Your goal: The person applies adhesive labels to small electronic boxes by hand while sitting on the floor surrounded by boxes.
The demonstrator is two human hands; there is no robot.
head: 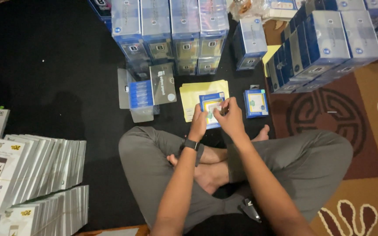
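Left hand (pixel 198 123) and right hand (pixel 230 117) both clamped on a small blue packet (pixel 211 108), fingers pinching its edges, over yellow sheets (pixel 193 94) on the black floor mat (pixel 57 78), blue box (pixel 256 103) just right, stacked blue cartons (pixel 171 30) beyond.

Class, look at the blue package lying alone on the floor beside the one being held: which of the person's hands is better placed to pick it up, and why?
Probably the right hand. The loose blue package lies on its side, with nothing between. The left hand is farther off, across the held blue package, and would have to cross over.
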